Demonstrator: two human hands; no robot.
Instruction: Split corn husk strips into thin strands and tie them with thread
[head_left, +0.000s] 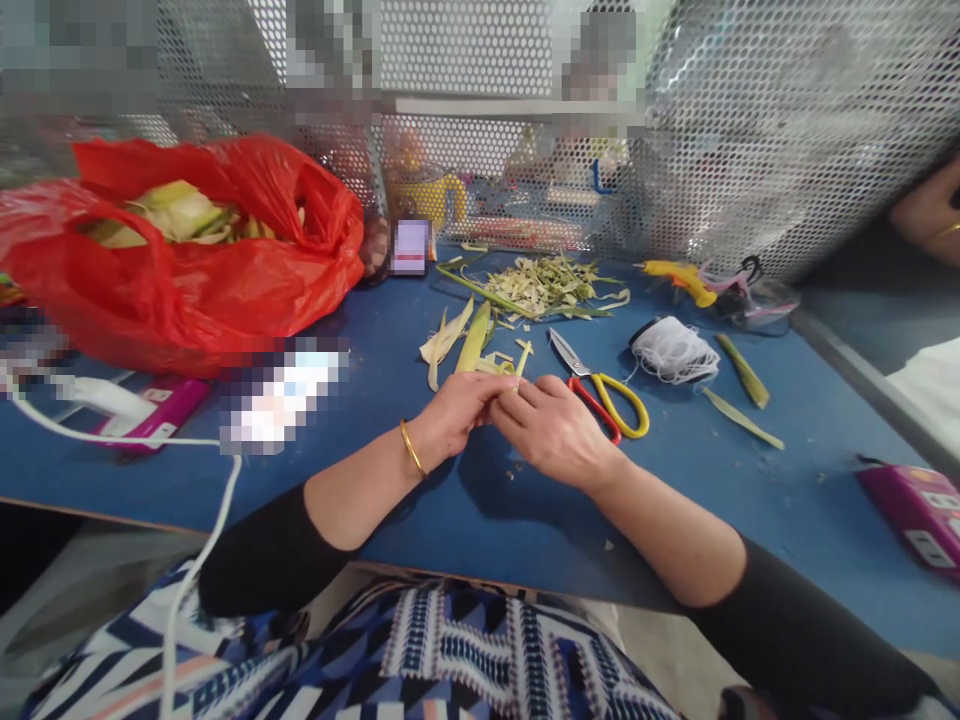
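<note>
My left hand (459,412) and my right hand (551,428) meet over the blue table (465,500), fingers pinched together on a small folded strip of pale green leaf (510,378). A gold bangle sits on my left wrist. Loose leaf strips (459,340) lie just beyond my fingers. Scissors with red and yellow handles (600,395) rest right of my right hand, nearly touching it.
A red plastic bag (187,250) full of leaves sits at the back left. A pile of leaf trimmings (544,285), white thread (673,350), a yellow glue gun (679,278) and two leaf strips (741,395) lie further back. Pink power strips (915,510) and a white cable (202,540) flank me. Perforated metal screens stand behind.
</note>
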